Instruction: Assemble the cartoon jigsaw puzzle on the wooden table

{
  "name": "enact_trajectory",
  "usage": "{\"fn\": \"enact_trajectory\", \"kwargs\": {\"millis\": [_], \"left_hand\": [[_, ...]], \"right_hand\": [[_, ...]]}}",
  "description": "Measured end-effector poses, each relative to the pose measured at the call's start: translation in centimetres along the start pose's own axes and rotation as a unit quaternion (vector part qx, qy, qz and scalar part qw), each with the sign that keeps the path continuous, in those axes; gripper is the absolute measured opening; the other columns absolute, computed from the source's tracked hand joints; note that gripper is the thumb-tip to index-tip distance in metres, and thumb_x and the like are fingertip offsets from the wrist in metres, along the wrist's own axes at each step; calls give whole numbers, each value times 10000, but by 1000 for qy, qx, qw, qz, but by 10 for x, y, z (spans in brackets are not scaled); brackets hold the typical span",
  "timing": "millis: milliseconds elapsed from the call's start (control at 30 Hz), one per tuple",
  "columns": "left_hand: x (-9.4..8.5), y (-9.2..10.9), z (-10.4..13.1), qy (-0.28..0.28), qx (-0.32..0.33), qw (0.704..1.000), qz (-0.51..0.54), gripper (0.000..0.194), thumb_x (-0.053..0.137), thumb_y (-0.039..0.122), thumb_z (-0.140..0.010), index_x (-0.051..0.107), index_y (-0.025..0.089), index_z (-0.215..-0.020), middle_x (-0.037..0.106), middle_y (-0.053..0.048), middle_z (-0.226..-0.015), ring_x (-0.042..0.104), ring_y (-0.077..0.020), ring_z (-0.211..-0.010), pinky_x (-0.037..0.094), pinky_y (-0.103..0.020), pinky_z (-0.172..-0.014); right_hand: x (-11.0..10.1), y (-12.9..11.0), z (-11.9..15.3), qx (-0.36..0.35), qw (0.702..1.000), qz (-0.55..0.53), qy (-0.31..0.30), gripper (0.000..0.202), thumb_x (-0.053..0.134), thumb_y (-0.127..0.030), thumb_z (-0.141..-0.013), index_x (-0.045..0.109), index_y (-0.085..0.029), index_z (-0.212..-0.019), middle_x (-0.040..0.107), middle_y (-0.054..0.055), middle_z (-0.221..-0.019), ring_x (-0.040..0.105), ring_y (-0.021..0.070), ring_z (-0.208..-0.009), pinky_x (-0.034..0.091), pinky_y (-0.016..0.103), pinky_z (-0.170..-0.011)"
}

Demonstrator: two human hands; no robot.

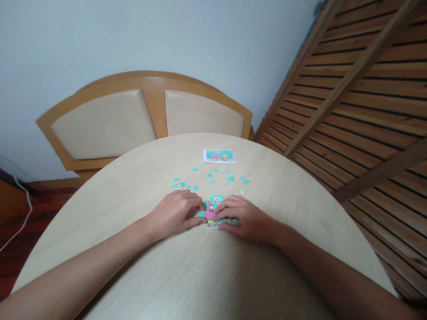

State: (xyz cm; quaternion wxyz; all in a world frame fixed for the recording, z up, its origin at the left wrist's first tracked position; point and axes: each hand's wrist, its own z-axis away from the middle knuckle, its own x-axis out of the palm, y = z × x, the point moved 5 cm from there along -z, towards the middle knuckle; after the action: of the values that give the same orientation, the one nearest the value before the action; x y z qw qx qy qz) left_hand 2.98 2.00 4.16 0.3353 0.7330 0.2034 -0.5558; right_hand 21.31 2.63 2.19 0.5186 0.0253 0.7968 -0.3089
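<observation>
A partly joined jigsaw puzzle [211, 212] lies flat near the middle of the round table, showing a pink starfish character with a pale cartoon face above it. At its left edge is my left hand [182, 210], fingers bent and thumb against the side of the puzzle. My right hand [244, 218] covers the right part, its curled fingers resting on the pieces and its thumb at the lower edge. Both hands grip the puzzle from opposite sides. What lies under the right palm is hidden. Loose turquoise jigsaw pieces [230, 178] are scattered just beyond the hands.
Beyond the loose pieces lies a picture card [219, 155] with cartoon characters. The pale wooden table [140, 271] has a curved edge. A cushioned bench back [106, 124] stands behind it, against the wall. Wooden slats [367, 89] rise on the right; a white cable [26, 204] hangs at left.
</observation>
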Motion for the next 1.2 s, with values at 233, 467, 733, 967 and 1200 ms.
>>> {"fn": "enact_trajectory", "kwargs": {"millis": [233,467,733,967,1200], "left_hand": [[-2,5,1,-27,15,1000,2,164,624,331,-960,714,224,-1046,719,-38,-968,657,-226,-916,479,-342,-808],[0,5,2,-32,46,998,7,173,592,316,-983,744,232,-977,709,-46,-1005,657,-215,-944,490,-330,-831],[2,6,4,-7,126,992,-6,224,517,313,-1022,727,240,-1045,708,-59,-1104,654,-216,-1025,485,-361,-926],[6,2,4,12,123,992,-10,272,462,338,-1042,703,217,-1081,710,-72,-1115,675,-216,-1005,523,-368,-898],[9,-3,5,19,112,993,-13,244,473,317,-1036,689,221,-1095,706,-63,-1136,674,-211,-1019,531,-374,-901]], "right_hand": [[0,1,0,-4,1000,-1,1,202,698,-312,-920,737,-237,-1104,734,50,-1135,622,214,-1056,420,383,-945],[0,0,0,1,1000,7,-2,223,701,-316,-916,737,-251,-1126,736,47,-1128,628,215,-1050,422,387,-949],[-4,-1,0,-14,1000,6,1,202,677,-320,-931,737,-247,-1110,745,49,-1116,644,205,-1052,445,370,-943],[-52,55,21,201,964,89,153,156,601,-236,-928,752,-201,-950,750,71,-981,674,225,-928,506,378,-870],[-50,80,33,257,951,124,121,204,690,-318,-877,772,-192,-1016,734,95,-1028,682,256,-970,523,395,-904]]}}
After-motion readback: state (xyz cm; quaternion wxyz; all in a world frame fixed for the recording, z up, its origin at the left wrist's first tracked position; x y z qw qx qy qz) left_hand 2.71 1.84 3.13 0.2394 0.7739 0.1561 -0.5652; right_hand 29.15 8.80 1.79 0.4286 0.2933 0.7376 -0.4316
